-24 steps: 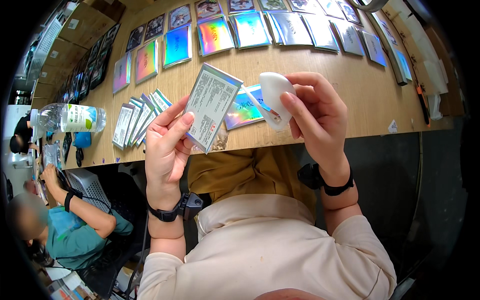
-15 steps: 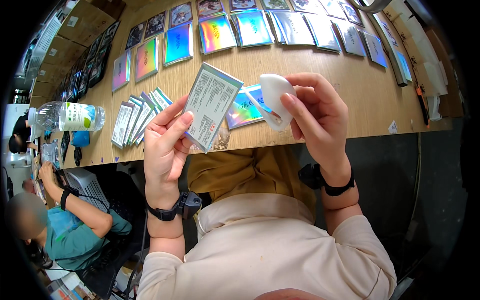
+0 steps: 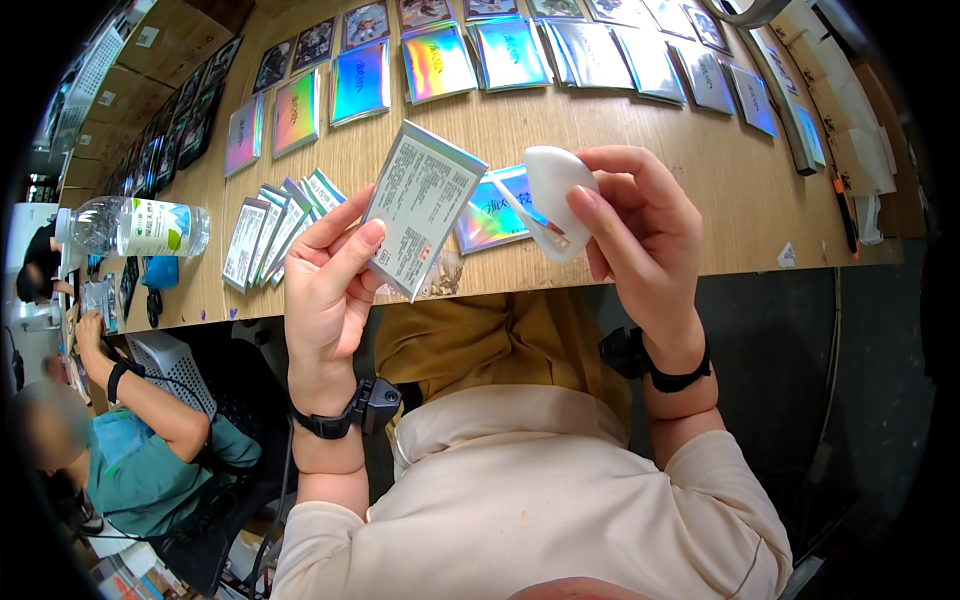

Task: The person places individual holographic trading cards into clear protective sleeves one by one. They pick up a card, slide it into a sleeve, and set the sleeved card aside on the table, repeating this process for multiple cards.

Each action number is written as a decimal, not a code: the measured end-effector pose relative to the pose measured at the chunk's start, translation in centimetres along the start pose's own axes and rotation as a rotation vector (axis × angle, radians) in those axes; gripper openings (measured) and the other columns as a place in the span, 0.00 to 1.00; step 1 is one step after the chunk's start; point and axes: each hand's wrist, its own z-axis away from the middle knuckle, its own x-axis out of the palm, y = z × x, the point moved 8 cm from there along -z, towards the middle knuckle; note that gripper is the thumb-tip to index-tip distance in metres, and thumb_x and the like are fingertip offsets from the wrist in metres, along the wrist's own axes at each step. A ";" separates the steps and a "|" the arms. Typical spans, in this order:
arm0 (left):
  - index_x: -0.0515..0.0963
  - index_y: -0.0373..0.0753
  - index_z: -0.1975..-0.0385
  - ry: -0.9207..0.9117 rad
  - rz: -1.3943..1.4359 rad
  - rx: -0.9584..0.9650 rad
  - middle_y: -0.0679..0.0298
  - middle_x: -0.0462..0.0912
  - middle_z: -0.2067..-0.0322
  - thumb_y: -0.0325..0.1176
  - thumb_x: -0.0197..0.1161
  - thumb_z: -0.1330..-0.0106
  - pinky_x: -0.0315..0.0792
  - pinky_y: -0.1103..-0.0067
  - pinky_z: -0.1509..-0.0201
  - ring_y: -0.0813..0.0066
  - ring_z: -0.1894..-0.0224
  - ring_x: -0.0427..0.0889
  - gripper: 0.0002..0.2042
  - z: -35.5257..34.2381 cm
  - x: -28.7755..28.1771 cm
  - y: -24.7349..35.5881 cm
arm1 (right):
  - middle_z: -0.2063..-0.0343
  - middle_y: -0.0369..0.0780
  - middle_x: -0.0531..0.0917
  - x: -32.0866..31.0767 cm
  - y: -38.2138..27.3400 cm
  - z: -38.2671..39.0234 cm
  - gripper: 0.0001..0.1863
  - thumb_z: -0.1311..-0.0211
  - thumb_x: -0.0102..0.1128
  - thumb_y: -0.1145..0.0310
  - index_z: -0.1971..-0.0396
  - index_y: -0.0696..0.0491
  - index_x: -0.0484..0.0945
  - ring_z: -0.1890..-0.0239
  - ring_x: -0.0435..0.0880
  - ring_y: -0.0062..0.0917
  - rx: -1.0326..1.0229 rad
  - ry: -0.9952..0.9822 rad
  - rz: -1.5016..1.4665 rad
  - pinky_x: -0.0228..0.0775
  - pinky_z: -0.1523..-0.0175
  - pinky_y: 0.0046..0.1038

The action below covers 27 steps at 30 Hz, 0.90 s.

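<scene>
My left hand (image 3: 335,285) pinches a flat, silver-edged packet (image 3: 423,215) between thumb and fingers, its white printed side facing me. In my right hand (image 3: 635,225) is a white, rounded letter-opener-style cutter (image 3: 555,190) with a slim prong and a small blade in its notch. The prong's tip is close to the packet's right edge; whether they touch I cannot tell. Behind and below them a shiny holographic packet (image 3: 495,228) lies on the wooden table (image 3: 740,225), partly hidden by the cutter. Left of my left hand, several white-backed packets (image 3: 270,235) lie fanned out.
Stacks of holographic packets (image 3: 437,62) form a row along the far side, with picture cards (image 3: 365,30) behind them. A water bottle (image 3: 150,228) lies at the left. An orange-and-black craft knife (image 3: 845,212) is at the right edge. Another person (image 3: 150,450) sits at left.
Hardly anything differs. Both hands keep their hold, and the packet and cutter have shifted only slightly. At left, the other person's arm has moved a little.
</scene>
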 end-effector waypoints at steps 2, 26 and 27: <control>0.74 0.31 0.45 0.004 -0.005 -0.004 0.55 0.83 0.54 0.21 0.61 0.35 0.82 0.85 0.63 0.75 0.59 0.86 0.17 0.0 0.0 0.0 | 0.74 0.36 0.83 0.0 0.1 0.0 0.09 0.33 0.58 0.76 0.55 0.59 0.75 0.83 0.70 0.05 0.003 -0.002 -0.002 0.58 0.81 0.10; 0.76 0.27 0.49 -0.016 -0.149 0.188 0.49 0.84 0.58 0.16 0.61 0.38 0.84 0.76 0.57 0.70 0.59 0.86 0.16 0.9 0.8 1.8 | 0.77 0.35 0.82 0.1 -0.2 0.1 0.08 0.35 0.59 0.77 0.57 0.59 0.76 0.83 0.71 0.06 -0.008 -0.014 0.134 0.57 0.81 0.13; 0.77 0.28 0.49 -0.029 -0.217 0.218 0.49 0.84 0.58 0.16 0.62 0.38 0.84 0.76 0.57 0.70 0.59 0.86 0.16 1.1 1.0 2.1 | 0.77 0.35 0.82 0.0 -0.5 0.0 0.07 0.34 0.59 0.77 0.57 0.59 0.76 0.83 0.70 0.06 -0.029 -0.028 0.167 0.57 0.82 0.13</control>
